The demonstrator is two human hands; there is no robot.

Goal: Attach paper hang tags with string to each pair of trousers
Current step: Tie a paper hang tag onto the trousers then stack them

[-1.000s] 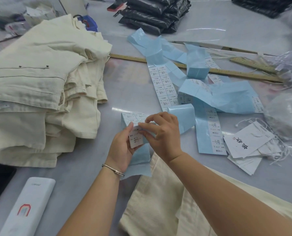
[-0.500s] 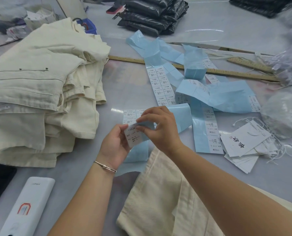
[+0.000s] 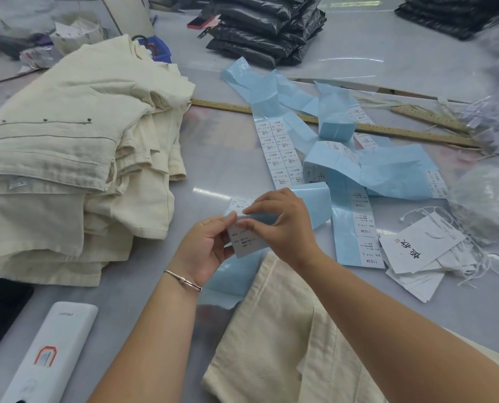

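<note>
Trousers (image 3: 274, 338) lay nearest the person on the surface (image 3: 219, 146), waistband toward the hands, apparently ready for tagging; the cream stack (image 3: 68, 170) waited at the left. Both hands were raised just above them: the left hand (image 3: 206, 248) pinched a white label (image 3: 247, 242) from below, steadying it, while the right hand (image 3: 283, 225) pinched its top edge, probably peeling it from the blue backing (image 3: 315, 205). Hang tags (image 3: 422, 248) with strings sat close on the right, within easy reach
</note>
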